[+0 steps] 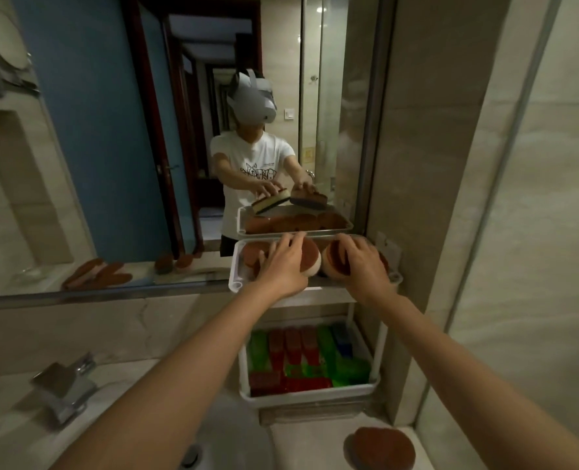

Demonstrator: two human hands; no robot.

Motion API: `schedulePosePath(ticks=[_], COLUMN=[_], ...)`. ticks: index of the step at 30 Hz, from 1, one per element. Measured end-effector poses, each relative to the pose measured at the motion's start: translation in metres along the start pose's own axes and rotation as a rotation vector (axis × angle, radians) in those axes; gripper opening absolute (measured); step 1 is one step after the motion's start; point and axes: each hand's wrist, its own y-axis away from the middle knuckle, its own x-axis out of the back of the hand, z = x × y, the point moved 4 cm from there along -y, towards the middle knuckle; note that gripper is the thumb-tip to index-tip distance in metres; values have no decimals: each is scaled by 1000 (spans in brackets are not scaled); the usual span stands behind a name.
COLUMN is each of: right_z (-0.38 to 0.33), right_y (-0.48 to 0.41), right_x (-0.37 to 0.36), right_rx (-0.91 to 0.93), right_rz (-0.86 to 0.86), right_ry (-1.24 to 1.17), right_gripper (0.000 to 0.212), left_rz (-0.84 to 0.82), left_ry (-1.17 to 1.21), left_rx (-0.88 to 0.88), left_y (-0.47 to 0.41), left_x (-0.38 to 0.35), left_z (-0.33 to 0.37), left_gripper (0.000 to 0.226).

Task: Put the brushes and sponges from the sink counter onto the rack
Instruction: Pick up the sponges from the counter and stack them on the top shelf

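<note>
Both hands are extended to the white plastic upper tray [235,270] of a white two-tier rack [381,337], which is set in the corner beside the large wall mirror [111,147].

The left hand [281,266] is curled from above over the left-hand sponge [310,262], an oval pad of cream foam with a brown scouring face. The fingers are spread across the brown face, and the cream edge is exposed at the right of the hand. The right hand [362,262] is closed in the same manner over the right-hand sponge [333,266], an oval pad of the same kind. Its brown face is turned towards the left, with the cream rim below it. The two sponges are held just beside each other over the upper tray; whether they rest on it cannot be told. A further brown-faced sponge [251,257] lies at the left of the same tray, partly hidden by the left hand.

The white lower tray [308,392] is packed with green, red and blue cleaning items [294,347], too blurred to be identified as brushes or sponges.

On the pale stone worktop [315,442], a round brown-topped sponge [379,447] lies near the right-hand wall, in front of the rack. A chrome tap [64,385] is fitted at the left of the white basin [237,435].
</note>
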Motion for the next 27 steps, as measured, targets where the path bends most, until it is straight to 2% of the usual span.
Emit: schedulePosePath(ticks=[4, 10, 17, 20, 24, 27], right_z=[5, 12, 2, -2, -18, -31], right_y=[-5, -2, 16, 20, 33, 47], right_x=[-10, -26, -33, -34, -36, -30], right_rx=[3, -46, -58, -82, -45, 38], right_rz=[-52, -155, -45, -44, 21, 217], right_ry=[37, 128, 216, 215, 172, 15], right_gripper=[68, 53, 51, 52, 49, 43], left_rz=[-68, -152, -251, -264, -175, 23], left_ry=[57, -49, -264, -260, -150, -16], left_rx=[87, 62, 41, 47, 3, -33], left_y=[-4, -1, 13, 14, 31, 45], left_x=[-14, -22, -29, -29, -17, -1], left_z=[-10, -14, -19, -19, -22, -21], left_gripper=[74, 66, 61, 61, 64, 57])
